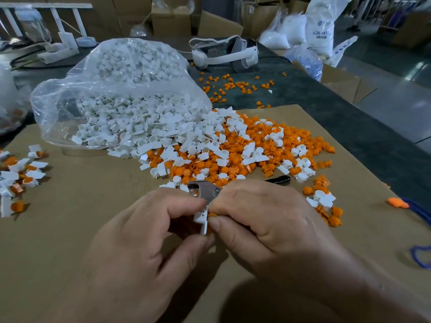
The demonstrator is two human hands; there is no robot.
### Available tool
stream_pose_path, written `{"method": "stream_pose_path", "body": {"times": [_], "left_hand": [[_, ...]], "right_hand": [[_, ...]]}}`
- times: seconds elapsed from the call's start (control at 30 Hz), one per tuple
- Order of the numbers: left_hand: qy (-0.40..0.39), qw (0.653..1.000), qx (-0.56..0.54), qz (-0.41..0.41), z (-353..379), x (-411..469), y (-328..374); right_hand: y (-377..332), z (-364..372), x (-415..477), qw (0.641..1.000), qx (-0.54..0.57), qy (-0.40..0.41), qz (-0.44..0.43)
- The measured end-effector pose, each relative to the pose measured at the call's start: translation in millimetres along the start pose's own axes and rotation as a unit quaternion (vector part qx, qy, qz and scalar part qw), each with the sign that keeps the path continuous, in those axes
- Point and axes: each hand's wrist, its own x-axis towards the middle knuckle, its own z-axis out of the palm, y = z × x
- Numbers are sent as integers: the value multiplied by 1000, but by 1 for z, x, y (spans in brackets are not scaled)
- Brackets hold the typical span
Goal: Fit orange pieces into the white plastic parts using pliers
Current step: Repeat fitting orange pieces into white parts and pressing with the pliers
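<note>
My left hand point(149, 238) and my right hand point(263, 220) meet near the front of the cardboard sheet point(81, 229). Between their fingertips sits a small white plastic part point(202, 217), pinched from both sides. An orange piece point(212, 215) shows right beside it under my right fingers. The metal head of the pliers point(205, 188) sticks up just behind the hands, its handles hidden in my right palm. Beyond lies a mixed heap of orange pieces point(233, 164) and white parts point(177, 136).
A clear plastic bag point(116, 89) spills white parts at the back left. Assembled white-and-orange parts point(21, 173) lie at the left edge. A black marker point(278, 179) lies right of the pliers. A white headset point(224, 52) and cardboard boxes point(345, 80) stand behind.
</note>
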Motion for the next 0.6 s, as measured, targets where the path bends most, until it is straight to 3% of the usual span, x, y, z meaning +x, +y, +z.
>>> {"method": "stream_pose_path", "body": {"times": [0.13,0.37,0.43,0.5,0.53,0.6], "left_hand": [[-7,999,29,24,1,-1,-3],[23,999,-21,13,3,1,-1],[49,995,-59,-59,-2,0,4],[104,969,-152,-162,-7,9,10],[144,938,-226,-220,-10,14,7],[185,834,-385,-348,-22,26,-2]], "right_hand": [[2,2,-1,1000,-14,21,-14],[4,6,-2,998,-2,56,-21],[3,5,-3,999,-4,41,13],[2,4,-5,997,-32,45,51],[0,3,-5,996,-44,43,66],[-3,3,-6,995,-57,15,82]]}}
